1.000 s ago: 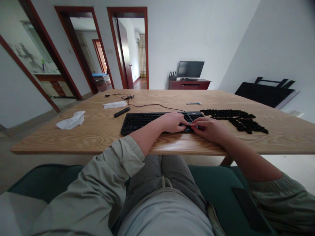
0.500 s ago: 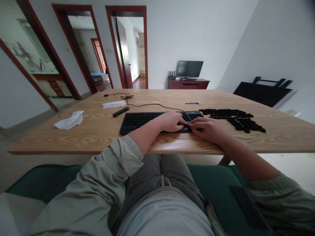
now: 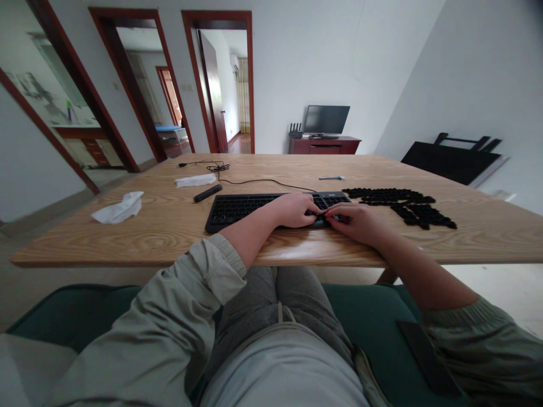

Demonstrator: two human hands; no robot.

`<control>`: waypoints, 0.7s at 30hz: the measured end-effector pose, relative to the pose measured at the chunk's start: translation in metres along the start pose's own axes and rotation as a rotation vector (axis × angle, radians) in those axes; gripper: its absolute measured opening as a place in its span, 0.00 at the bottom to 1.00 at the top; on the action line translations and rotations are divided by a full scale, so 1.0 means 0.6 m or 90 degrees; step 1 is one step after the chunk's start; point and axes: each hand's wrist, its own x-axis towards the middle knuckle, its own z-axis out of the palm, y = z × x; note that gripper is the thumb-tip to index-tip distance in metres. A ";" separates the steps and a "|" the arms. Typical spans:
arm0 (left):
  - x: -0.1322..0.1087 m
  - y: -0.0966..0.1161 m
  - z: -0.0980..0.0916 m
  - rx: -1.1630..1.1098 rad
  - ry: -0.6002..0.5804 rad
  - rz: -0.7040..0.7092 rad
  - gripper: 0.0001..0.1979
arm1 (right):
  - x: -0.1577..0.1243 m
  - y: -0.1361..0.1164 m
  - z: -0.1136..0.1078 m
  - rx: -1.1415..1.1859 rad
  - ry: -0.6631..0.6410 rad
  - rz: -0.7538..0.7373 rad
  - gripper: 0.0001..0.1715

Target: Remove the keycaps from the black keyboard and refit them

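Note:
A black keyboard (image 3: 241,208) lies near the table's front edge, its cable running off behind it. Over its right part, my left hand (image 3: 299,209) is closed, with the fingertips bent down at the keys. My right hand (image 3: 354,219) meets it from the right, thumb and fingers pinched together at the same spot. Whatever the fingertips hold is too small and hidden to name. To the right of the keyboard, many loose black keycaps (image 3: 392,196) lie in rows on the table.
On the wooden table (image 3: 139,243) are a crumpled white tissue (image 3: 120,209), a folded white tissue (image 3: 195,180), a dark brush-like bar (image 3: 207,193), a coiled cable (image 3: 218,166) and a small blue tool (image 3: 331,178) behind the keyboard.
The fingers of my right hand have shifted slightly at the keys. Otherwise both hands stay in the same place.

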 end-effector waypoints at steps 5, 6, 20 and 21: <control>-0.001 -0.001 0.002 -0.001 0.005 -0.018 0.19 | 0.002 -0.003 -0.003 -0.012 -0.017 -0.011 0.13; -0.001 0.000 0.002 -0.001 0.006 -0.018 0.19 | 0.002 -0.004 -0.004 -0.013 -0.021 -0.014 0.13; 0.001 -0.003 0.003 -0.028 0.003 0.005 0.19 | 0.002 -0.005 -0.005 -0.048 -0.028 0.021 0.15; 0.001 -0.003 0.003 -0.027 0.006 0.005 0.19 | 0.001 -0.004 -0.005 -0.045 -0.020 0.008 0.16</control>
